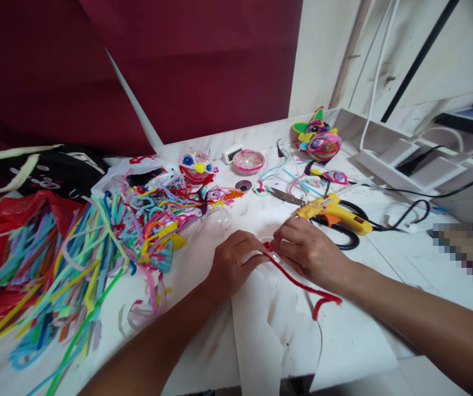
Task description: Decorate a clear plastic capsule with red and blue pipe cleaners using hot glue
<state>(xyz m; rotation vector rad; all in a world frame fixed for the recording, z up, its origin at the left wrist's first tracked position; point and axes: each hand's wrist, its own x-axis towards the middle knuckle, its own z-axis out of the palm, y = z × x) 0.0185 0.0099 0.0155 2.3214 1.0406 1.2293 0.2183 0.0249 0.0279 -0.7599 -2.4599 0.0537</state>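
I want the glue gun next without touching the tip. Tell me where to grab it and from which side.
Take the yellow glue gun by its rear body, behind the orange trigger, coming from the near right. It lies on its side with the nozzle pointing left, possibly hot.

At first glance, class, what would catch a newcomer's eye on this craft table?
The sprawling heap of multicoloured pipe cleaners fills the left side of the table. At the centre, the left hand and right hand pinch a red pipe cleaner over white paper. Just behind the right hand lies a yellow glue gun.
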